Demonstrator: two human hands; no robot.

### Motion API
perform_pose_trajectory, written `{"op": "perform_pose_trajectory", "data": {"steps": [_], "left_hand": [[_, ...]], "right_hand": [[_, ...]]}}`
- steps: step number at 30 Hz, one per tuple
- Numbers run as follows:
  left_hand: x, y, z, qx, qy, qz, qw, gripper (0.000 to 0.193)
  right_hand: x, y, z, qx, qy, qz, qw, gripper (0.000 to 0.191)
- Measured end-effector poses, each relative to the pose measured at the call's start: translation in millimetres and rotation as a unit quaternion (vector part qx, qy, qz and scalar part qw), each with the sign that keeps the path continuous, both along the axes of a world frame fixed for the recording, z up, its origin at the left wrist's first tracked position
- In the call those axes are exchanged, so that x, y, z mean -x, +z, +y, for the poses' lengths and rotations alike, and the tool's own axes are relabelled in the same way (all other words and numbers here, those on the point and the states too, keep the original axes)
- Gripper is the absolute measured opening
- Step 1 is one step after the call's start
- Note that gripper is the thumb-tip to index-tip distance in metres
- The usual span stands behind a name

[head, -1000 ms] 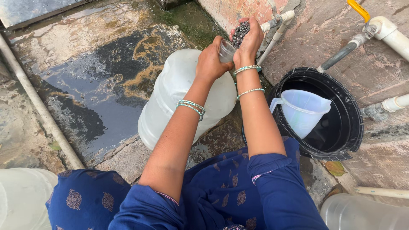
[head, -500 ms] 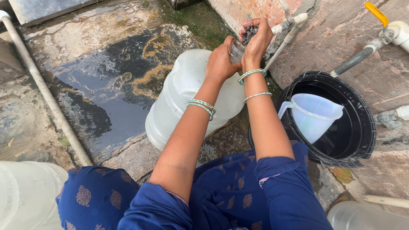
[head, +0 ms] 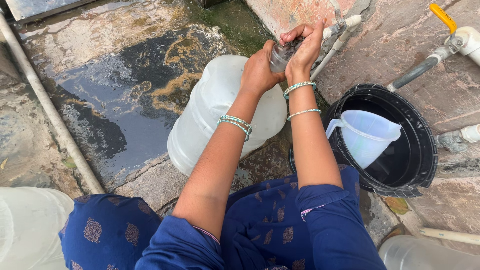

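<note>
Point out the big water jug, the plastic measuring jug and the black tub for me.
big water jug point(head: 210, 110), head view, on its translucent side wall left of the arms.
plastic measuring jug point(head: 367, 142), head view, on its pale outer wall below the rim.
black tub point(head: 427, 150), head view, on its right rim.

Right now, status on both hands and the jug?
Left hand gripping neck of big translucent water jug, which lies tilted on wet stone. Right hand cupped over jug mouth, near white pipe. Black tub with plastic pitcher beside, clear of hands.
</note>
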State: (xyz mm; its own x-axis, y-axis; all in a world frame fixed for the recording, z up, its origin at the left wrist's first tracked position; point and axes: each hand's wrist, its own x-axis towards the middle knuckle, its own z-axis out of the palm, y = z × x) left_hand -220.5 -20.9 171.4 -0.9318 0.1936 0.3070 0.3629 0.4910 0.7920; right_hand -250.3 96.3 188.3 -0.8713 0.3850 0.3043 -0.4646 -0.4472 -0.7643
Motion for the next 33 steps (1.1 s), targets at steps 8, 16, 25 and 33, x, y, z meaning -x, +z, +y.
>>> {"op": "perform_pose_trajectory", "data": {"steps": [8,16,25,33], "left_hand": [[1,2,-3,0.000,-0.013,-0.024,1.000,0.067],[3,3,-8,-0.002,-0.024,0.002,1.000,0.074],[4,-15,-59,-0.038,-0.164,0.095,0.981,0.078],[-43,5,-200,-0.045,-0.214,0.017,0.976,0.057]], "right_hand": [[-7,-3,10,-0.010,0.070,-0.007,0.997,0.072],[-2,1,18,0.239,0.069,-0.060,0.967,0.061],[12,-96,48,0.379,0.007,-0.165,0.911,0.043],[1,-225,-15,-0.421,0.257,-0.433,0.754,0.045]]}}
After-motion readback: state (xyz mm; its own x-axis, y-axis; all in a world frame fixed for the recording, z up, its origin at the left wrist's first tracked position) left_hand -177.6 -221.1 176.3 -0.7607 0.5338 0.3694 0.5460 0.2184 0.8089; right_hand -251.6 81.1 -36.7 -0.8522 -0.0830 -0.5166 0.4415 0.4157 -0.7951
